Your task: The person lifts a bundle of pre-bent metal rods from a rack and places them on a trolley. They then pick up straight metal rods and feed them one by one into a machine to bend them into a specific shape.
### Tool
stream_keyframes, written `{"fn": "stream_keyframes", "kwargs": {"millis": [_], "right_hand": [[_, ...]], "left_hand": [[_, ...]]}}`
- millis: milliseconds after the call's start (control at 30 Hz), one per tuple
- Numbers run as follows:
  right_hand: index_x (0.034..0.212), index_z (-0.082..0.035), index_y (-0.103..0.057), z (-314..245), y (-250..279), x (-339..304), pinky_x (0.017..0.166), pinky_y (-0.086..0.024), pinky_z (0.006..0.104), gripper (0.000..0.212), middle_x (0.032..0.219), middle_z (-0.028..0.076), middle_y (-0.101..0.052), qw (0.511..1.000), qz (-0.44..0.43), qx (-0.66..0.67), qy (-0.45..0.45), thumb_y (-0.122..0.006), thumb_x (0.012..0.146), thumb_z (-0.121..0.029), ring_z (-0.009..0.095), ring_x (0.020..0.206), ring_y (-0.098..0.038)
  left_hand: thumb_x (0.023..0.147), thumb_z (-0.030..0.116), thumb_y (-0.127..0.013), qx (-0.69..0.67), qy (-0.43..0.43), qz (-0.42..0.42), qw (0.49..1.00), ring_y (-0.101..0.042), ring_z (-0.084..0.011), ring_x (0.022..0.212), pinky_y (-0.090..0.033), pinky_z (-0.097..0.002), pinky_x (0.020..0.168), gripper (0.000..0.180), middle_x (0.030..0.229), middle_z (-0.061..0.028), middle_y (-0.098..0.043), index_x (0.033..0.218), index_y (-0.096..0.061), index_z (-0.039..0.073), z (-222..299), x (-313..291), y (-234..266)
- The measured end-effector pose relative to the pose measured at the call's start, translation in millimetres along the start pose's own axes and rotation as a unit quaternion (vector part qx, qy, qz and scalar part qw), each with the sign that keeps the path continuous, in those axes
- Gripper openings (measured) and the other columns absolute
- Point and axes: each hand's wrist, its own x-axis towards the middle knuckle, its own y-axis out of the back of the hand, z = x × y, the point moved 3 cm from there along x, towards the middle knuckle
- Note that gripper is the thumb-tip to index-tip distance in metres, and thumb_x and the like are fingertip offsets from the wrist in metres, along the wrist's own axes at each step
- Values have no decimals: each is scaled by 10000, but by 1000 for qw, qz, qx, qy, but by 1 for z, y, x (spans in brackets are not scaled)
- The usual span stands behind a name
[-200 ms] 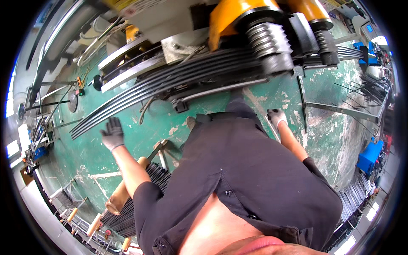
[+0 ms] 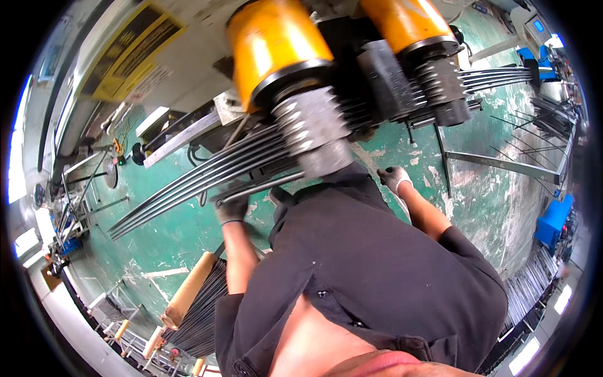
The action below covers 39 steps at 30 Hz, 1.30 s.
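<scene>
My left hand (image 2: 232, 206), in a grey glove, is by the near end of a metal bar (image 2: 260, 186), just below several long dark rods (image 2: 188, 184). Blur and the bar hide its fingers, so I cannot tell whether it touches the bar. The rods run side by side from the left under a machine with two orange cylinders (image 2: 279, 47) and ridged metal rollers (image 2: 314, 122). To the right of my body, my right hand (image 2: 394, 178) hangs low in a grey and white glove. Its fingers are curled in, and nothing shows in them.
A rack with a tan roller (image 2: 190, 286) and a bundle of dark rods (image 2: 204, 314) stands at lower left. On the right are a metal frame (image 2: 502, 163) with loose thin rods and a blue box (image 2: 554, 220). The green floor (image 2: 157, 251) is worn.
My left hand has moved right, from spread fingers beside the rods' left ends to the metal bar. The machine appears nearer and further left. My right hand stays low with its fingers curled.
</scene>
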Motion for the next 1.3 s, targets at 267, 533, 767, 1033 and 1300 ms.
{"fn": "stream_keyframes", "kwargs": {"millis": [267,533,767,1033,1300], "right_hand": [[965,32,-767,-124,71,-98,819,-549,419,460,894,239,-734,977,-17,-58,206,-672,977,-418,295,867,-738],[707,-35,-600,-224,143,-312,622,-496,324,419,815,63,-658,711,-9,343,614,-850,849,-340,182,699,-619],[749,-49,-637,-282,125,-429,609,-510,333,375,797,52,-664,464,41,324,823,-852,867,-331,176,687,-630],[807,-31,-699,-259,136,-443,613,-513,330,278,759,51,-676,475,103,311,817,-843,886,-255,145,689,-639],[905,-1,-708,-184,102,-274,706,-496,243,188,779,13,-677,832,153,387,366,-745,980,-169,78,764,-609]], "left_hand": [[933,251,-660,423,-400,139,802,-662,-390,1153,-535,-556,987,288,1228,-184,-690,1170,-724,101,163,12,-66],[1008,381,-610,119,-208,-3,971,-717,-333,1095,-565,-443,969,300,1223,-135,-752,1216,-766,231,95,31,-60],[1039,286,-541,-602,306,-50,736,-636,-365,1147,-498,-447,1026,326,1284,-144,-688,1309,-665,150,56,-44,-114],[1072,320,-449,-651,331,-26,683,-491,-368,1382,-344,-515,1210,461,1472,-171,-563,1430,-565,54,39,-83,-95],[1096,398,-440,-753,185,73,627,-546,-368,1334,-402,-553,1166,457,1440,-164,-609,1326,-607,41,11,-53,-8]]}}
